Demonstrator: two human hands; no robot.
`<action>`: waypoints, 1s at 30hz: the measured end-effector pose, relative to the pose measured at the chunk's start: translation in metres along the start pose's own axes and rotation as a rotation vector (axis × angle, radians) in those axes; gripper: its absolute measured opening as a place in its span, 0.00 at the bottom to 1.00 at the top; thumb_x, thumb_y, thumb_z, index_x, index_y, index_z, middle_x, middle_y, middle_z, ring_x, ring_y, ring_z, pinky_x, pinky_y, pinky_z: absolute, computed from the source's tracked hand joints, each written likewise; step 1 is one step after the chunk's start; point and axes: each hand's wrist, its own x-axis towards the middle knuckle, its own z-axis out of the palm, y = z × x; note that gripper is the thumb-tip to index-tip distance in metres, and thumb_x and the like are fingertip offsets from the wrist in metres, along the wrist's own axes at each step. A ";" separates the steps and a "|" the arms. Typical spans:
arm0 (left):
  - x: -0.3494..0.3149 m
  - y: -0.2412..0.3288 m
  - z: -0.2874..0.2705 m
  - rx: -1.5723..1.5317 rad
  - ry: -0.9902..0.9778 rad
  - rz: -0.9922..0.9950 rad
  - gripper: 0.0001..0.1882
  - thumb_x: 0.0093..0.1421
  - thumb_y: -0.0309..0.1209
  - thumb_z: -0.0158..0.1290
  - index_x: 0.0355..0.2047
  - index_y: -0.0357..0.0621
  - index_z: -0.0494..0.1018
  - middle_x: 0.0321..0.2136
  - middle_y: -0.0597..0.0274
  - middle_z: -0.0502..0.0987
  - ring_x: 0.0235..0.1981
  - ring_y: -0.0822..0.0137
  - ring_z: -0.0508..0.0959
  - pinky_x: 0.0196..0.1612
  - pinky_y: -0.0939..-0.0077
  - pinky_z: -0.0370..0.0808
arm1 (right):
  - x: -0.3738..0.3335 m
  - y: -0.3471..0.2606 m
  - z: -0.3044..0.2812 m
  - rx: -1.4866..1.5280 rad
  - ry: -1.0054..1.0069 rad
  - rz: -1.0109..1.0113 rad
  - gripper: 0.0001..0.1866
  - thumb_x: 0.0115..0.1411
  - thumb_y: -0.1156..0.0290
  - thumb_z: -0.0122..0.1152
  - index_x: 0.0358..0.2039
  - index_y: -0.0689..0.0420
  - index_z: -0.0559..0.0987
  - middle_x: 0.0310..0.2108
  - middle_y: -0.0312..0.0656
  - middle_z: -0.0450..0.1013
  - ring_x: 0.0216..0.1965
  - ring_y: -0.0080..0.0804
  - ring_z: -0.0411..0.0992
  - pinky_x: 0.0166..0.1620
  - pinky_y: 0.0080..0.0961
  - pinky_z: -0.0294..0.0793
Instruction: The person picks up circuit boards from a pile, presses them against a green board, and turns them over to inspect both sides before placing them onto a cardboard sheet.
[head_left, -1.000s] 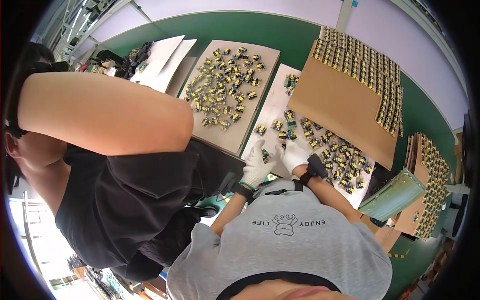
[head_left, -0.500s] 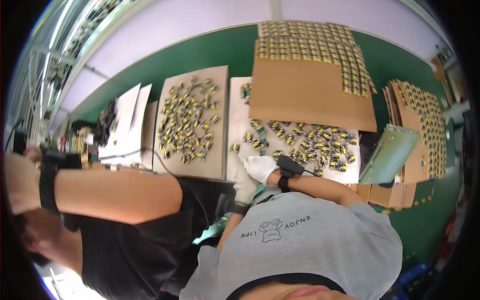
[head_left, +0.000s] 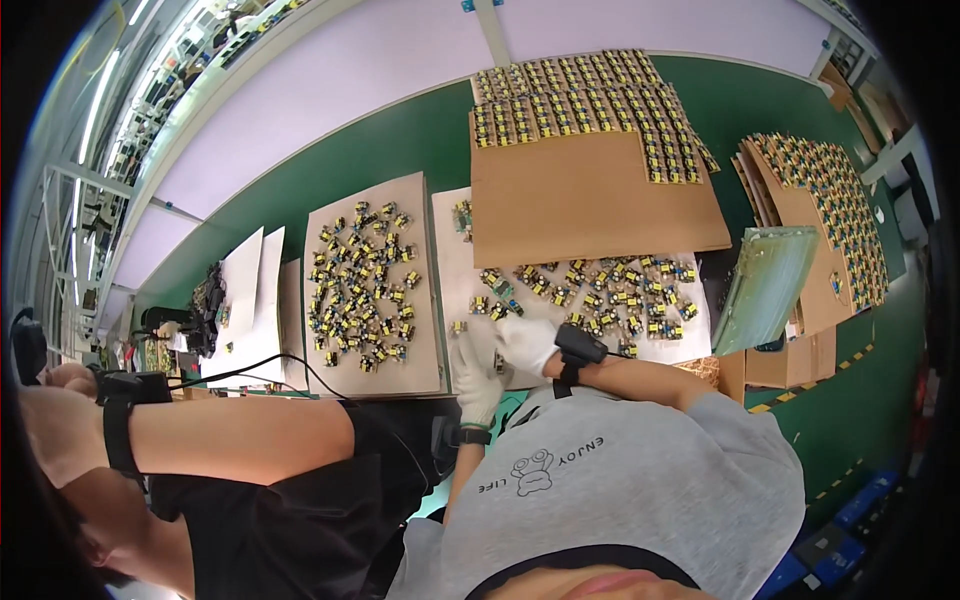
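— What's different from a moment ago?

— My view has swung left, so the loose small yellow-and-green circuit modules on the white sheet now lie straight ahead. My white-gloved right hand has curled at the sheet's near edge; whether it pinches a module, I cannot tell. My white-gloved left hand lies flat, fingers extended, holding nothing.

— And the trays?

— The brown cardboard sheet to the left carries scattered modules; the large cardboard panel beyond has neat rows (along its far edge). I judge sorting continues here.
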 end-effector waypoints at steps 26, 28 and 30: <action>0.002 0.004 -0.009 0.052 0.077 0.229 0.36 0.41 0.37 0.62 0.52 0.43 0.65 0.53 0.46 0.62 0.54 0.43 0.61 0.53 0.49 0.60 | 0.129 0.255 -0.201 -0.347 0.347 0.984 0.19 0.48 0.57 0.62 0.16 0.60 0.70 0.14 0.43 0.68 0.16 0.39 0.68 0.22 0.37 0.64; 0.011 0.014 -0.013 0.095 0.084 0.244 0.35 0.42 0.38 0.62 0.51 0.45 0.65 0.54 0.46 0.61 0.55 0.43 0.59 0.54 0.49 0.59 | 0.116 0.279 -0.194 -0.435 0.485 0.791 0.23 0.45 0.54 0.61 0.23 0.66 0.74 0.24 0.53 0.75 0.26 0.52 0.74 0.30 0.40 0.70; 0.020 0.016 -0.011 0.136 0.092 0.260 0.33 0.42 0.39 0.61 0.51 0.47 0.66 0.55 0.47 0.60 0.55 0.43 0.58 0.55 0.48 0.57 | 0.101 0.312 -0.205 -0.483 0.316 0.779 0.25 0.43 0.54 0.62 0.28 0.68 0.77 0.28 0.58 0.75 0.32 0.52 0.75 0.34 0.41 0.71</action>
